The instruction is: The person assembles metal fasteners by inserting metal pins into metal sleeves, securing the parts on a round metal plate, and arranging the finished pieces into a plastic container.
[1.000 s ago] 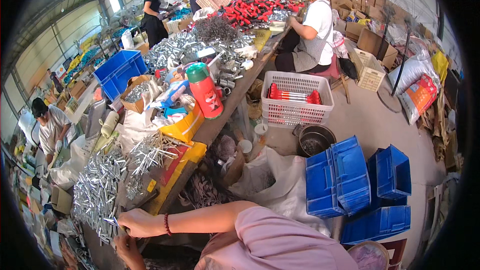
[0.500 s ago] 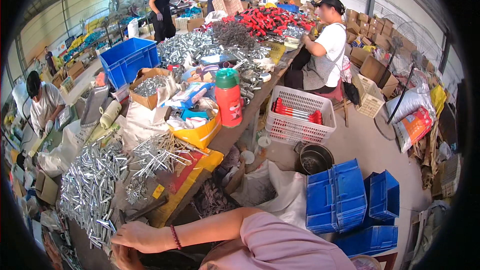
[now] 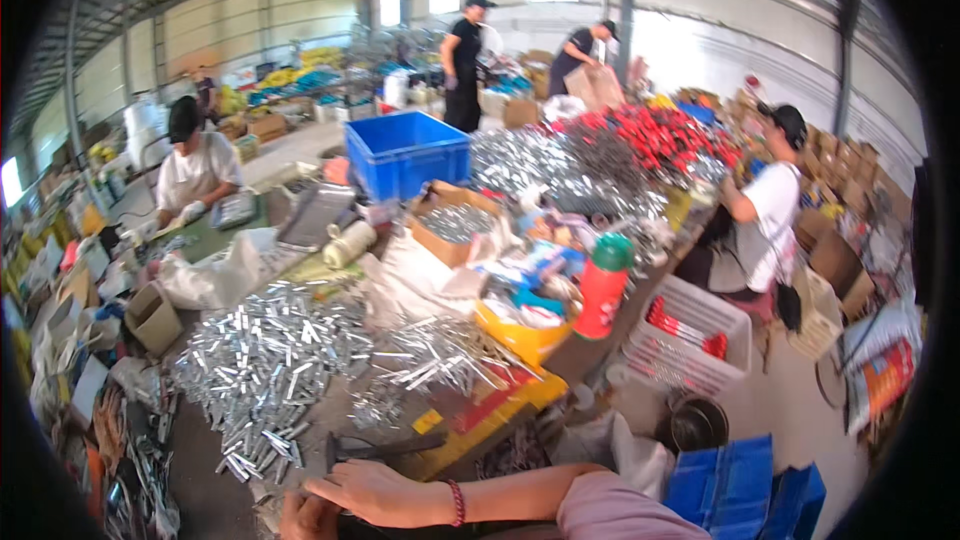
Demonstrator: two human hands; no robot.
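Note:
My right hand (image 3: 375,492), with a red bead bracelet at the wrist, reaches in from the right at the lower edge, its fingers bent and closed. Against its fingertips is my left hand (image 3: 308,517), also curled and cut off by the lower edge. Whatever lies between the fingers is hidden. Just beyond them, a dark hammer-like tool (image 3: 385,446) rests on the worktable. Past it spreads a large heap of short shiny metal tubes (image 3: 270,370), with a smaller pile of thin metal rods (image 3: 440,352) to its right.
A yellow container (image 3: 525,338), red thermos (image 3: 600,290), carton of metal parts (image 3: 440,240) and blue crate (image 3: 400,165) stand farther back. To the right are a white basket (image 3: 665,365), dark pot (image 3: 700,427) and blue bins (image 3: 725,480). Several co-workers are around the tables.
My view has swung left and up, so the scene sits farther right and is slightly blurred. My hands stay together near the table edge, fingers still closed.

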